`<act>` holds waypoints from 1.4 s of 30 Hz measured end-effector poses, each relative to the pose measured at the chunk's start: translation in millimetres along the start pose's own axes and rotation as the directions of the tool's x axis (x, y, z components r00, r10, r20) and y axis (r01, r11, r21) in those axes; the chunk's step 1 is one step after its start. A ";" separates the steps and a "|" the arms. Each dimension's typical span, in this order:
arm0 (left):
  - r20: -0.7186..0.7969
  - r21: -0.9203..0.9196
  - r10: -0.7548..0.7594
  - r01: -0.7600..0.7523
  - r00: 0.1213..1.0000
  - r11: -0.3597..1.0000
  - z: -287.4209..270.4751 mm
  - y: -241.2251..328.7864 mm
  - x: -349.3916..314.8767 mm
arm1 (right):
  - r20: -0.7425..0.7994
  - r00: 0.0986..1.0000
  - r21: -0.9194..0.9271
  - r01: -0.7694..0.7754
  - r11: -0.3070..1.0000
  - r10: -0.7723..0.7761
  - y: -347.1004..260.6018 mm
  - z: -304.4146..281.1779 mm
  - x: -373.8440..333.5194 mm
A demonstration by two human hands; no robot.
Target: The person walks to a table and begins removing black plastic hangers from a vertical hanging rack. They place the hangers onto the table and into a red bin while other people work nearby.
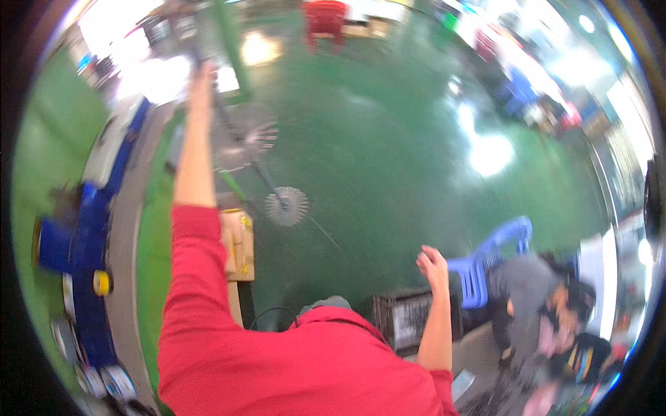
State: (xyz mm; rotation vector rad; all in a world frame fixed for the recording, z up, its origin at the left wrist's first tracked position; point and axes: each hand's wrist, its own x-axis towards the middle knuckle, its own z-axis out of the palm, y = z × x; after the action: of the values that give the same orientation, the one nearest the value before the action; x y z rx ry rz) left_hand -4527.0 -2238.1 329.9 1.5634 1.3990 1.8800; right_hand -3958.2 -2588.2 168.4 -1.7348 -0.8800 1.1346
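My left arm, in a red sleeve, stretches far forward, and my left hand (202, 75) is at the top of a dark pole (265, 177). Motion blur hides its fingers, so whether it grips the pole cannot be told. Along the pole sit two round discs with slotted rims: a larger blurred disc (243, 137) and a smaller grey disc (286, 206). My right hand (434, 265) hangs over the green floor with loosely bent fingers, and nothing shows in it. A black crate (402, 315) stands beside my right forearm.
Cardboard boxes (239, 243) lie beside my left arm, near a bench (128, 277) with blue bins. A blue plastic chair (475, 277) stands at right, and a person in grey (524, 295) bends over beside it. A red stool (325, 21) is far ahead.
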 end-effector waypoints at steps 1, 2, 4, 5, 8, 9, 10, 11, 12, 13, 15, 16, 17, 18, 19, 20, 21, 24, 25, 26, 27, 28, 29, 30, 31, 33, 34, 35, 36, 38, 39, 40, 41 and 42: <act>-0.010 0.022 0.052 -0.052 0.999 0.998 9.2 -4.9 4.5 | -0.033 0.999 0.027 0.015 1.000 -0.014 9.0 -3.6 -1.2; -0.015 0.063 0.095 -0.094 0.995 0.994 13.1 -8.6 12.6 | -0.039 0.999 0.027 0.040 0.999 -0.039 20.0 -1.8 -1.9; -0.046 0.191 0.169 -0.158 0.984 0.969 3.7 -8.8 12.3 | -0.025 0.994 0.006 0.109 0.994 -0.109 40.8 -1.5 1.1; -0.084 0.272 0.212 -0.182 0.974 0.945 -9.3 -6.7 7.0 | -0.020 0.990 -0.009 0.139 0.990 -0.139 50.0 -1.1 2.8; -0.098 0.377 0.374 -0.314 0.922 0.871 50.2 13.3 -19.4 | -0.139 0.976 -0.096 0.157 0.983 -0.170 77.9 -12.3 -10.0; -0.104 0.377 0.415 -0.350 0.904 0.858 70.3 20.1 -41.7 | -0.200 0.971 -0.105 0.113 0.988 -0.132 81.4 -18.1 -21.5; -0.096 0.355 0.438 -0.381 0.894 0.854 93.6 30.0 -61.0 | -0.246 0.964 -0.115 0.077 0.990 -0.103 85.3 -27.6 -31.6; -0.069 0.314 0.452 -0.411 0.889 0.856 113.1 42.6 -83.0 | -0.319 0.945 -0.103 0.044 0.994 -0.075 90.7 -37.2 -42.2; -0.024 0.267 0.462 -0.440 0.886 0.858 137.9 55.8 -105.5 | -0.385 0.922 -0.084 0.010 0.996 -0.041 97.5 -47.0 -56.5; 0.045 0.208 0.475 -0.474 0.879 0.856 168.4 71.3 -129.4 | -0.448 0.894 -0.053 -0.020 0.998 -0.006 108.0 -52.7 -69.0; 0.208 0.067 0.488 -0.510 0.848 0.857 215.9 98.3 -179.3 | -0.573 0.819 -0.074 -0.051 0.996 0.000 122.7 -61.5 -112.4; 0.292 -0.016 0.494 -0.512 0.819 0.859 235.7 111.3 -207.5 | -0.634 0.773 -0.095 -0.073 0.993 -0.004 129.0 -67.9 -136.8; 0.395 -0.097 0.495 -0.501 0.774 0.860 250.0 124.3 -236.1 | -0.695 0.719 -0.121 -0.081 0.989 -0.026 144.6 -70.5 -156.0; 0.524 -0.189 0.516 -0.499 0.678 0.846 269.2 147.0 -264.8 | -0.745 0.667 -0.077 -0.118 0.990 0.021 153.5 -70.1 -186.9; 0.624 -0.264 0.523 -0.474 0.580 0.840 281.6 162.7 -291.4 | -0.778 0.625 -0.050 -0.154 0.987 0.058 151.7 -72.3 -213.9; 0.723 -0.336 0.532 -0.448 0.442 0.829 291.6 180.1 -319.4 | -0.807 0.583 -0.021 -0.183 0.983 0.091 150.0 -73.9 -240.3; 0.806 -0.409 0.535 -0.416 0.253 0.812 305.5 199.2 -349.9 | -0.847 0.511 0.032 -0.227 0.973 0.147 151.2 -74.4 -270.7; 0.712 -0.688 0.513 -0.332 -0.479 0.645 323.4 272.4 -444.8 | -0.950 0.230 0.162 -0.209 0.964 0.210 147.2 -55.3 -373.1; 0.562 -0.781 0.449 -0.268 -0.694 0.564 321.1 288.6 -469.8 | -0.957 0.151 0.210 -0.227 0.951 0.247 140.1 -41.4 -404.1; 0.481 -0.823 0.481 -0.188 -0.733 0.537 316.2 305.0 -500.2 | -0.971 0.018 0.231 -0.190 0.954 0.239 135.2 -25.3 -438.2; 0.404 -0.852 0.506 -0.112 -0.762 0.512 310.1 322.0 -527.3 | -0.963 -0.082 0.269 -0.194 0.943 0.258 133.2 -16.3 -469.6; 0.325 -0.873 0.521 -0.039 -0.789 0.486 301.7 337.5 -552.8 | -0.931 -0.162 0.353 -0.179 0.918 0.326 121.3 -9.9 -499.8; 0.251 -0.898 0.529 0.009 -0.811 0.440 290.9 351.8 -576.2 | -0.916 -0.248 0.329 -0.020 0.944 0.314 129.8 -1.5 -526.4; 0.185 -0.915 0.523 0.048 -0.832 0.400 277.2 362.7 -594.8 | -0.907 -0.343 0.259 -0.002 0.966 0.243 115.3 1.1 -546.0; 0.127 -0.927 0.521 0.085 -0.844 0.364 262.4 372.5 -611.1 | -0.861 -0.445 0.259 0.036 0.965 0.247 99.9 2.5 -558.1; -0.050 -0.934 0.508 0.220 -0.860 0.281 236.0 398.2 -639.2 | -0.778 -0.598 0.161 0.106 0.981 0.192 72.1 3.0 -564.1; -0.141 -0.929 0.494 0.287 -0.858 0.234 225.0 413.1 -650.4 | -0.742 -0.654 0.072 0.134 0.988 0.143 60.3 3.6 -557.3; -0.188 -0.922 0.505 0.329 -0.843 0.205 211.6 427.5 -658.1 | -0.752 -0.650 0.047 0.120 0.992 0.114 53.4 4.9 -549.7; -0.224 -0.914 0.515 0.362 -0.827 0.184 198.1 440.2 -660.3 | -0.777 -0.619 0.091 0.070 0.993 0.115 36.2 9.6 -539.9; -0.292 -0.898 0.518 0.417 -0.804 0.141 180.8 457.6 -666.5 | -0.790 -0.600 0.082 0.097 0.992 0.123 7.9 27.3 -521.9; -0.315 -0.891 0.513 0.435 -0.798 0.129 175.9 462.1 -668.6 | -0.805 -0.585 0.096 0.039 0.995 0.101 -9.3 40.9 -518.4; -0.338 -0.884 0.508 0.453 -0.792 0.118 174.2 465.6 -671.2 | -0.790 -0.613 0.046 -0.018 0.999 0.025 -22.3 56.8 -518.0; -0.386 -0.869 0.507 0.489 -0.771 0.082 176.4 464.8 -676.7 | -0.773 -0.632 0.004 -0.081 0.997 -0.048 -35.6 74.3 -519.9; -0.400 -0.860 0.497 0.502 -0.770 0.085 178.1 461.5 -680.6 | -0.754 -0.653 0.036 -0.155 0.987 -0.075 -51.2 92.8 -524.9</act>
State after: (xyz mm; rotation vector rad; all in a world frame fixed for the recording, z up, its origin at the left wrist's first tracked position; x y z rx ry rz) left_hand -3984.0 -2880.6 312.0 2.0441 -1.8962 -0.4118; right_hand -4227.2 -3005.9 368.0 -1.8543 0.6246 -1.1101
